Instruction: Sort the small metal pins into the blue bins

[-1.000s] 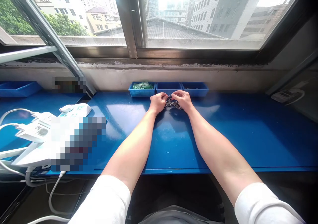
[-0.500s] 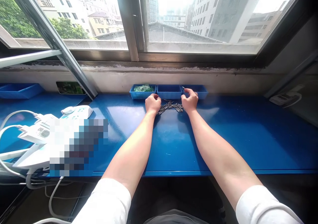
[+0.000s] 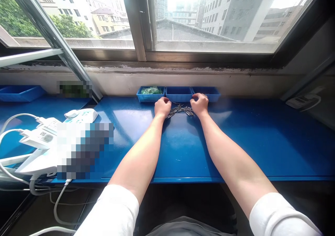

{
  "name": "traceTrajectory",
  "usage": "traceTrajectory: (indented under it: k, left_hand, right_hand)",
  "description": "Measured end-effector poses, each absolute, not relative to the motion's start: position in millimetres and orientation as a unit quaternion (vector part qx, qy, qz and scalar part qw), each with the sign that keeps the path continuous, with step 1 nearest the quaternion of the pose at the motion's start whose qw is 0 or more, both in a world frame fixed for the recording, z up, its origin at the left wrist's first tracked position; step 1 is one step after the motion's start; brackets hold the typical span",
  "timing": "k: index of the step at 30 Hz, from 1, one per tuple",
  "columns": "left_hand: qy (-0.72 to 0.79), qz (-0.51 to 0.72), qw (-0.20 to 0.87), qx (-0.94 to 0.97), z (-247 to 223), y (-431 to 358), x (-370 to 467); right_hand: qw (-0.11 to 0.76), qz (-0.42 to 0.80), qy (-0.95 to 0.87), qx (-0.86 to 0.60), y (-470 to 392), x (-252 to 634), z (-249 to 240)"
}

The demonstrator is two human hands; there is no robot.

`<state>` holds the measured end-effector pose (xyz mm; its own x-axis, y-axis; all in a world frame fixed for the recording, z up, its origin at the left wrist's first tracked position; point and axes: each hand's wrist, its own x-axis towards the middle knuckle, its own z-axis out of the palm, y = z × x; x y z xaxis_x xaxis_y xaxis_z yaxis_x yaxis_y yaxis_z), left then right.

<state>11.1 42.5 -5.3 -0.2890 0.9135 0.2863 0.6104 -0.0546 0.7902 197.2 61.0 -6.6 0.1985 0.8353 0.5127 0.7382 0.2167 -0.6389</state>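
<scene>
A pile of thin dark metal pieces, like screws or pins [image 3: 181, 111], lies on the blue tabletop between my hands. My left hand [image 3: 162, 107] is closed at the pile's left edge, fingers curled and pressed together. On the other side, my right hand [image 3: 199, 104] is pinched closed in front of the right blue bin [image 3: 214, 95]. Anything in either hand's fingers is too small or hidden to make out. Behind the pile stands the middle blue bin [image 3: 179, 97]. The left blue bin [image 3: 150, 98] holds crumpled greenish clear plastic [image 3: 151, 90].
A white power strip [image 3: 83, 117] with plugs and cables [image 3: 42, 138] takes up the left side, beside a blurred dark object [image 3: 91, 149]. Another blue tray [image 3: 23, 93] is at far left. A metal frame post [image 3: 75, 67] rises before the window. A white device [image 3: 300, 101] lies at far right.
My right hand has come slightly down and toward the pile from the right bin. My left hand has shifted slightly right. The whole view has tilted a little.
</scene>
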Motion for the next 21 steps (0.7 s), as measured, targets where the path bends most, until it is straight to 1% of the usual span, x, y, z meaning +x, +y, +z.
traceTrajectory:
  k: [4,7,10,13,16,21]
  left_hand:
    - [0.645,0.424,0.184,0.608,-6.3,42.3,12.2]
    - [0.638,0.389,0.171,0.642,-8.0,42.5,14.4]
    - [0.633,0.361,0.141,0.67,-9.9,42.7,17.3]
    - [0.625,0.326,0.105,0.701,-11.0,42.1,20.0]
    - [0.621,0.284,0.073,0.727,-11.1,40.5,22.2]
    - [0.622,0.268,0.068,0.733,-9.8,37.6,23.7]
  right_hand:
    - [0.363,0.107,-0.691,-0.616,58.8,192.1,-9.2]
    - [0.302,0.087,-0.726,-0.612,57.8,183.1,-12.1]
    - [0.267,0.068,-0.758,-0.591,58.2,173.2,-14.0]
    - [0.255,0.069,-0.794,-0.547,58.3,166.8,-14.2]
    - [0.263,0.073,-0.819,-0.504,58.3,165.0,-13.6]
    - [0.292,0.086,-0.808,-0.504,61.6,165.9,-15.2]
